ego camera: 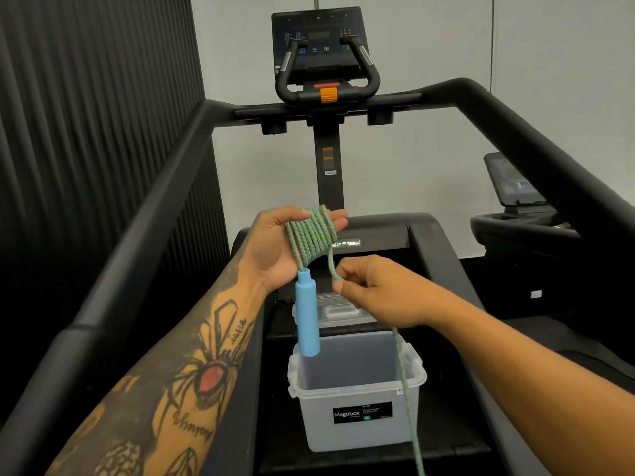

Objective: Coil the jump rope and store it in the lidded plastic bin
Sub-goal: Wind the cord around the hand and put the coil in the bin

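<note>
Several turns of the green-and-blue braided jump rope (pixel 311 235) are wound round the palm and fingers of my left hand (pixel 275 245), which is held up with fingers nearly straight. One blue handle (pixel 307 316) hangs from the coil below that hand. My right hand (pixel 372 286) pinches the rope just below the coil, and the loose rope trails down past the bin's right side. The translucent plastic bin (pixel 357 393) stands open on the treadmill belt, directly below my hands. Its clear lid (pixel 335 310) lies on the belt just behind it. The second handle is out of sight.
I stand on a treadmill; its black side rails (pixel 137 242) run along both sides and its console (pixel 319 42) is ahead. A dark ribbed wall is at the left. Another machine (pixel 522 214) stands at the right.
</note>
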A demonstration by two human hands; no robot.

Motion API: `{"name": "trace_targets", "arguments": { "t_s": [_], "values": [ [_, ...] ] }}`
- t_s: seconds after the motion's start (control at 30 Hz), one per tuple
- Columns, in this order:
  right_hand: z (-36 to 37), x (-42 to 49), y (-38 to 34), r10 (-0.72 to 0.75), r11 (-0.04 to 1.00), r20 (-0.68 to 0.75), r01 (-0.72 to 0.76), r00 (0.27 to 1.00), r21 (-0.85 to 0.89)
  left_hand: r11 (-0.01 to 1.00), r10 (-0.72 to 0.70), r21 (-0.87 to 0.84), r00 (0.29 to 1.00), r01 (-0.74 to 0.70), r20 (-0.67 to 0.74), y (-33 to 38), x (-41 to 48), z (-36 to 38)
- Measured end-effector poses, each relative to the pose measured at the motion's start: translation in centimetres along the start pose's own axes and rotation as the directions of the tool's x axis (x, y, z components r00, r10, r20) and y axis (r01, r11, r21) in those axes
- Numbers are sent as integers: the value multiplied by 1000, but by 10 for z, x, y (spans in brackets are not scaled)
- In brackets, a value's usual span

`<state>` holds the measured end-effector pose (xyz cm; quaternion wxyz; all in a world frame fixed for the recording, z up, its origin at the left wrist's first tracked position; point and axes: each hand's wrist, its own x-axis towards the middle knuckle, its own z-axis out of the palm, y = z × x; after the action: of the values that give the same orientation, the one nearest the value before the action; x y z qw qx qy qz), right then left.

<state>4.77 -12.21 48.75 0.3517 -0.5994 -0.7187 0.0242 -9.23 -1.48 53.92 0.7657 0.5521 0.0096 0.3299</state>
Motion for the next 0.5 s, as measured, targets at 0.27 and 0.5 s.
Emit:
{"name": "trace_targets", "arguments": {
  "t_s": [0.27, 0.5],
  "values": [
    [-67, 13, -42, -110, 981, -61, 99, 992, -169, 980, -90, 195, 971, 47, 219, -6, -6, 3],
    [-84, 42, -31, -124, 992, -167, 126, 978, -1, 931, -87, 364, 977, 11, 194, -8, -6, 19]
  ]
}}
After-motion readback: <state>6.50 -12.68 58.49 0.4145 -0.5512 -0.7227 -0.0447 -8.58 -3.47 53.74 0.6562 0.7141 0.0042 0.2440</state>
